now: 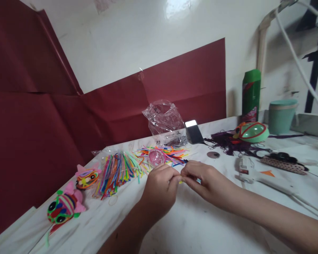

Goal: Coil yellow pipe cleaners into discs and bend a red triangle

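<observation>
My left hand (159,188) and my right hand (205,180) meet fingertip to fingertip over the white table (201,229). Both are pinched shut on a small thin piece, yellowish between the fingers, too small to name. Just behind my hands lies a clear pink ball (156,157) on a spread of coloured strips (169,153). A larger bundle of coloured strips (116,171) lies to the left of my left hand.
Two finished striped ball toys (65,208) (87,177) sit at the left. A white glue gun (247,173), green ball toy (251,131), phone (194,133), clear plastic bag (164,118), green bottle (251,95) and teal cup (282,115) stand behind and right.
</observation>
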Tool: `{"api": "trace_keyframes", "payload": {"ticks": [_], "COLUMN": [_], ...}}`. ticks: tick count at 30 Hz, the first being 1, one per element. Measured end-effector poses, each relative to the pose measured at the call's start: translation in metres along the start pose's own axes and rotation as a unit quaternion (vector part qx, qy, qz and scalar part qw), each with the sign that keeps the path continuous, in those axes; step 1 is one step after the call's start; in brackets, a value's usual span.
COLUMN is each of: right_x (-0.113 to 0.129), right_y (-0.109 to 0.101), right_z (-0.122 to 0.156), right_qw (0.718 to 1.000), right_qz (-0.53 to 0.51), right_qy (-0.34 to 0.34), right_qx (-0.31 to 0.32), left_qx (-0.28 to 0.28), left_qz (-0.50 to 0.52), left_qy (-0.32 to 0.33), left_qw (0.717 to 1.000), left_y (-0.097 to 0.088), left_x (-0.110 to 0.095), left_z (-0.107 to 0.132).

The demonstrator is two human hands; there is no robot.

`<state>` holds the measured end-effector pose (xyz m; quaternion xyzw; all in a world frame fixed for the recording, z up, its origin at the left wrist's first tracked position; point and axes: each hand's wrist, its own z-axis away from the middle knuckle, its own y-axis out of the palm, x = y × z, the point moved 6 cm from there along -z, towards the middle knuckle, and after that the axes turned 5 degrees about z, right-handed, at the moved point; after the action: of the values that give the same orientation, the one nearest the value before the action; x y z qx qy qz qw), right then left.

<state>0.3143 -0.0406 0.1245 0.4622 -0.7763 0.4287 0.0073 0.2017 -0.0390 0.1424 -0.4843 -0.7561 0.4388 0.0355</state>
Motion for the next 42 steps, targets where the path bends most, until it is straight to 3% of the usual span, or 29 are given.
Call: {"api": "trace_keyframes", "payload": {"ticks": [5,9,15,20,23,27,30,36,39,42], "right_x": [-0.008,-0.012,-0.012,-0.014,-0.018,-0.019,-0.015,-0.018,-0.011,-0.006], "right_y": [0.002,0.006,0.021,0.025,0.019,0.011,0.008,0.011,0.011,0.014], "right_z": [0.002,0.003,0.007,0.009,0.008,0.004,0.001,0.003,0.005,0.008], "right_qw": [0.994,0.972,0.921,0.914,0.937,0.984,0.994,0.958,0.949,0.945], "right_qz": [-0.056,-0.163,-0.317,-0.333,-0.274,-0.097,-0.028,-0.204,-0.24,-0.26], "right_qy": [0.097,0.17,0.224,0.228,0.213,0.151,0.107,0.2,0.205,0.197], "right_qx": [0.008,0.004,-0.023,-0.035,-0.03,-0.012,-0.011,-0.005,-0.023,-0.031], "left_qx": [-0.056,-0.142,-0.247,-0.269,-0.236,-0.044,0.005,-0.134,-0.209,-0.249], "left_qz": [-0.047,-0.024,0.022,0.116,0.098,0.005,-0.055,-0.063,-0.043,-0.024], "left_qy": [0.04,0.048,-0.019,-0.091,-0.106,-0.051,0.005,0.049,0.031,0.007], "left_qw": [0.997,0.988,0.969,0.952,0.961,0.998,0.998,0.988,0.976,0.968], "left_y": [0.005,0.006,0.009,0.021,0.017,0.013,0.008,0.002,-0.002,-0.004], "left_x": [-0.003,-0.002,0.004,0.016,0.016,0.008,0.003,-0.002,-0.003,-0.002], "left_z": [0.004,0.008,0.017,0.022,0.017,0.002,0.0,0.004,0.009,0.012]}}
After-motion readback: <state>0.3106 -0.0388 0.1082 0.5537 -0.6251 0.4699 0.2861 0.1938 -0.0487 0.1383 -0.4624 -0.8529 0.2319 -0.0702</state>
